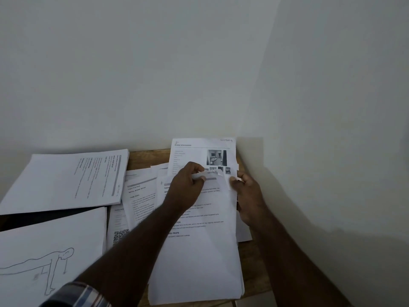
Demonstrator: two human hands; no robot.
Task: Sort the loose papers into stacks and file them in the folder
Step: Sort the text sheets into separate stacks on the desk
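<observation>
A thick stack of printed sheets (199,251) lies in front of me on the wooden table (143,158). My left hand (186,189) pinches the curled top edge of its upper sheet, thumb on the fold. My right hand (247,200) pinches the same edge at the right corner. Behind them a page with small photos (199,151) leans toward the wall. Loose printed pages (139,200) spread to the left of the stack. A dark folder (33,218) shows as a wedge between two paper piles at the left.
A pile of printed pages (66,180) lies turned sideways at the back left. A sheet with a line drawing of a figure (44,258) covers the front left. A pale wall (199,74) rises right behind the table, and the table's right edge is near my right arm.
</observation>
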